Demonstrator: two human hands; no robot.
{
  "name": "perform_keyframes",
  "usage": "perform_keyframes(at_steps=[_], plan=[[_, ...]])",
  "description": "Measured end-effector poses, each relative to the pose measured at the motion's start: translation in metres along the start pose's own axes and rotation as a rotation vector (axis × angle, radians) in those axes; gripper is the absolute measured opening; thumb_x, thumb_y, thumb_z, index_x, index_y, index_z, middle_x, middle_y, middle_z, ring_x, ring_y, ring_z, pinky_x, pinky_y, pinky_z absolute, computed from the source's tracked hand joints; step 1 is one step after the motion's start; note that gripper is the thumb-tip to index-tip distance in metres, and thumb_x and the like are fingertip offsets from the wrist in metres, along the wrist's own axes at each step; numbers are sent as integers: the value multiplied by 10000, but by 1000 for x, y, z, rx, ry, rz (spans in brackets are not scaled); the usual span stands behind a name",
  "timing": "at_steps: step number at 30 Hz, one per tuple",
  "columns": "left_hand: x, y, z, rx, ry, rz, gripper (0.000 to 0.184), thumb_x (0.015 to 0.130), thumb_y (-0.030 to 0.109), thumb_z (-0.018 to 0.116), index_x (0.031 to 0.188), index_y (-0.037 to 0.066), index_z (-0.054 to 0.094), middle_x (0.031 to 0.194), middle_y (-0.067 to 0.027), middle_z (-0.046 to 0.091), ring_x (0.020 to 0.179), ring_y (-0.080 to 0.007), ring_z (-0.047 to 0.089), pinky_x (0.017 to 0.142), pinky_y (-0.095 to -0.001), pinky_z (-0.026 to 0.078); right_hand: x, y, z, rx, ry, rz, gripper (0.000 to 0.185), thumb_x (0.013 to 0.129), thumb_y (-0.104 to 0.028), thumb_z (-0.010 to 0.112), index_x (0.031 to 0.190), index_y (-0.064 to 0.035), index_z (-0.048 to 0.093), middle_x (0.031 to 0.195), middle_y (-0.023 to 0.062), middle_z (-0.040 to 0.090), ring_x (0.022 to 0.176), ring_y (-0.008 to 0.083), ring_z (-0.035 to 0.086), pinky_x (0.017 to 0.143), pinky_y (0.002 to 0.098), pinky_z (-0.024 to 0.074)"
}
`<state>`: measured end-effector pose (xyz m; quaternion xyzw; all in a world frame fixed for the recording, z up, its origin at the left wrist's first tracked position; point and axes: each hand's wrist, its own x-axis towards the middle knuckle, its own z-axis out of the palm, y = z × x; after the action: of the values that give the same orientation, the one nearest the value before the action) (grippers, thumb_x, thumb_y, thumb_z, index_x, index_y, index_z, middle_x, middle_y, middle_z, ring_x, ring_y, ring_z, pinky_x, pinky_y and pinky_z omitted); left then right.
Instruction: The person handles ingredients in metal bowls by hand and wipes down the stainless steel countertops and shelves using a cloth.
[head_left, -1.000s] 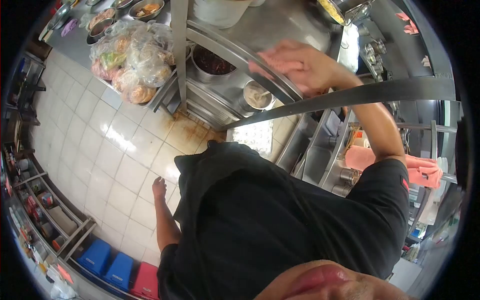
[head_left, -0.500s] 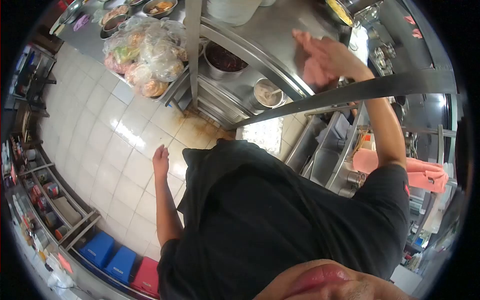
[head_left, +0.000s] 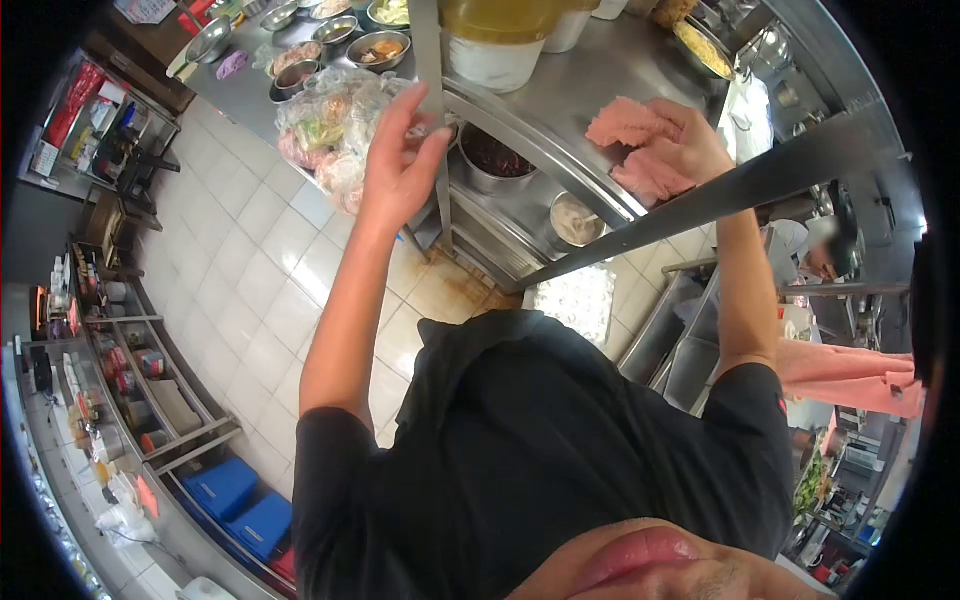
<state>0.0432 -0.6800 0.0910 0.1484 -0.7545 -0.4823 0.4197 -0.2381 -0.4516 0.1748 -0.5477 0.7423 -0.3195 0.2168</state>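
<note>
Wiping the steel surface (head_left: 600, 75) looks like the step in hand. Right of the white bucket (head_left: 493, 62), on its near side, the pink cloth (head_left: 632, 125) is bunched in the grip of the right hand (head_left: 697, 145); whether it presses on the steel is hard to tell. The left hand (head_left: 400, 165), holding nothing, spreads its fingers wide to the near left of the bucket, in front of the metal post (head_left: 428, 50), contact unclear. Further wiping would call for flattening the cloth and clearing the rail (head_left: 540, 147) before the bucket.
</note>
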Motion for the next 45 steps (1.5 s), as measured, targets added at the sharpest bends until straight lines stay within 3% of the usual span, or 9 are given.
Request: perform_keyframes(at_steps=[9, 18, 24, 27, 30, 35, 38, 42, 45], plan=[[59, 57, 31, 544, 106, 570, 602, 754, 88, 677, 1319, 116, 472, 1420, -173, 352, 1187, -354, 465, 863, -390, 484, -9, 2, 2, 156, 65, -41, 347, 748, -105, 518, 1054, 46, 581, 949, 53, 618, 915, 116, 547, 823, 251, 421], [70, 60, 68, 296, -53, 349, 426, 754, 52, 658, 1171, 72, 574, 1137, -89, 571, 651, -200, 577, 593, -312, 497, -14, 3, -4, 163, 154, -72, 409, 751, -168, 541, 1094, 52, 566, 972, 68, 618, 919, 126, 551, 825, 257, 419], [66, 77, 112, 142, -193, 371, 379, 776, 0, 632, 1151, 42, 590, 1059, -107, 588, 725, -175, 592, 627, -253, 500, -19, 81, -1, 697, 311, -260, 458, 800, -159, 635, 1184, 62, 518, 1091, 99, 603, 949, 136, 576, 815, 284, 480], [67, 75, 141, 47, -242, 367, 348, 807, 44, 594, 1154, 30, 581, 1072, -138, 594, 807, -224, 619, 691, -291, 523, -9, 126, -26, 514, 110, -351, 422, 830, -143, 649, 1179, 77, 555, 1102, 107, 626, 965, 130, 589, 801, 270, 500], [82, 61, 174, -4, -285, 477, 365, 834, 95, 557, 1198, 69, 568, 1164, -149, 575, 884, -259, 627, 770, -323, 526, -6, 52, -20, 266, -132, -152, 337, 813, -200, 648, 1013, 67, 601, 917, 30, 630, 840, 84, 560, 732, 232, 447], [83, 58, 185, 37, -309, 476, 444, 823, 91, 562, 1265, 123, 541, 1336, -151, 486, 1028, -272, 602, 831, -349, 517, -4, 8, -1, 41, -55, 34, 301, 856, -144, 571, 1086, 49, 585, 959, 60, 638, 906, 105, 569, 787, 252, 451], [68, 60, 159, 35, -216, 447, 468, 812, 73, 577, 1276, 126, 537, 1386, -137, 445, 1110, -276, 564, 844, -342, 506, -2, 15, 4, 240, 93, -73, 278, 874, -124, 552, 1099, 35, 588, 972, 68, 643, 909, 114, 574, 800, 258, 452], [27, 61, 87, 73, -51, 413, 417, 805, 34, 582, 1219, 81, 566, 1341, -145, 478, 1106, -280, 559, 814, -331, 508, 20, -9, -14, -95, 214, -339, 274, 900, -141, 544, 1105, 37, 588, 966, 86, 654, 888, 111, 583, 798, 271, 460], [-12, 32, 51, 66, 130, 318, 364, 791, -24, 578, 1151, 29, 592, 1276, -159, 515, 1072, -261, 570, 774, -305, 517, 56, -46, -2, -351, 201, -472, 294, 864, -123, 592, 1127, 7, 582, 1070, 134, 626, 972, 241, 598, 852, 307, 461]])
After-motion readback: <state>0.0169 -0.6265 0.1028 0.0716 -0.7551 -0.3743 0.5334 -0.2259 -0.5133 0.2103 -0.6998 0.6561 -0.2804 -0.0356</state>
